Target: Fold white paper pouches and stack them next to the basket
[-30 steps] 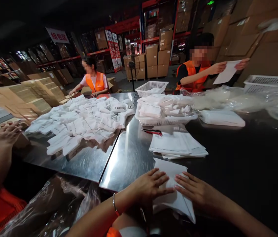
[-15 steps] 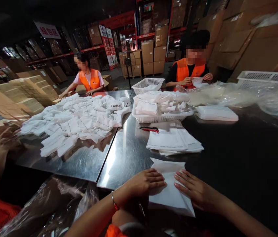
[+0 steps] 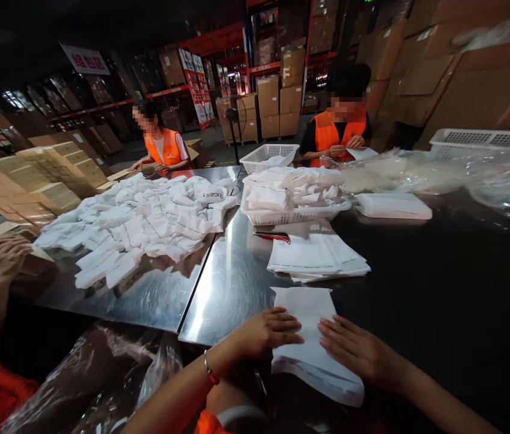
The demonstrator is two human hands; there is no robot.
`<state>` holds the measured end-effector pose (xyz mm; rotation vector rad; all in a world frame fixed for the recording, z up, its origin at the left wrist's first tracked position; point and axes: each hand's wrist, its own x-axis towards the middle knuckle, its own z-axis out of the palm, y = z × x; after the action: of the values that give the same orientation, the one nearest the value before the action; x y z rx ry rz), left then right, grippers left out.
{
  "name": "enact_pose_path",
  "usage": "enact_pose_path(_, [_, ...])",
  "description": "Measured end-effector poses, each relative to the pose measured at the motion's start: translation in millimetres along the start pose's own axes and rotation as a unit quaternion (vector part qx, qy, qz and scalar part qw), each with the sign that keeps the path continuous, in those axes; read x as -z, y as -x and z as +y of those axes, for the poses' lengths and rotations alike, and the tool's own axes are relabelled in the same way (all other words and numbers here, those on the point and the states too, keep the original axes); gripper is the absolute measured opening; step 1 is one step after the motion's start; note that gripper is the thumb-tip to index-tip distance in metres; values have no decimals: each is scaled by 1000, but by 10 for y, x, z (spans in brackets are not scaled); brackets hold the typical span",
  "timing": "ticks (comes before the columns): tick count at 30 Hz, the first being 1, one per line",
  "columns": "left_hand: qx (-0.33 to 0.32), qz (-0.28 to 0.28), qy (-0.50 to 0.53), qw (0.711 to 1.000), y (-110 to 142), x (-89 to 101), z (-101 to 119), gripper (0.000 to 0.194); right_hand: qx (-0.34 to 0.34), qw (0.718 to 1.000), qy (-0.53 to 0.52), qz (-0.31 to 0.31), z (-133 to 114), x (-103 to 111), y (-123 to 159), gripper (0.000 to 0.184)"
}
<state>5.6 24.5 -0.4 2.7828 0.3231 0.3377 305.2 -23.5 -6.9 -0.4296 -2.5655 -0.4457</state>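
Observation:
A white folded cloth piece lies at the near edge of the steel table, right in front of me. My left hand rests flat on its left side, fingers stretched out. On its right side my right hand presses down, fingers also extended. Both hands are open and flat on the cloth. Just beyond lies a stack of flat white pieces.
A white basket heaped with folded white pieces stands mid-table, a red tool beside it. A large pile of white pieces covers the left side. Three other people in orange vests work around the table. Clear plastic bags lie at right.
The cloth under my hands now lies flatter and more squared. The person across the table lowered a white sheet from the air down to the table.

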Motion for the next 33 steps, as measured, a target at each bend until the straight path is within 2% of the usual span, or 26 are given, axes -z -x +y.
enact_pose_path(3, [9,28,-21,999,-42,-7,55,36,-14,1000,-12,-18,9,-82,-17,36])
enact_pose_path(8, [65,66,-84,992,-79,-100,72,38,-14,997,-16,-74,63,-170,87,43])
enact_pose_path(11, [59,80,-117,988,-90,-152,51,32,-16,996,-32,-85,85,-196,150,48])
enact_pose_path(18, [-10,20,-185,982,-103,-53,90,21,-13,993,-82,-79,124,-218,121,50])
enact_pose_path(22, [19,24,-179,983,-133,-66,80,21,-9,980,-172,-101,231,-162,69,42])
enact_pose_path(24, [37,30,-180,982,-153,-106,62,24,-36,970,-214,-113,272,-137,61,38])
enact_pose_path(27, [54,27,-170,984,-172,-140,33,30,-110,951,-266,-111,291,-134,80,32])
enact_pose_path(29, [68,25,-142,987,-168,-123,20,35,-157,934,-304,-100,289,-155,125,35])
enact_pose_path(31, [74,21,-72,995,-148,-81,18,37,-198,917,-339,-76,282,-179,194,42])
enact_pose_path(33, [79,39,44,995,-119,-40,34,37,-240,902,-357,-38,264,-181,260,54])
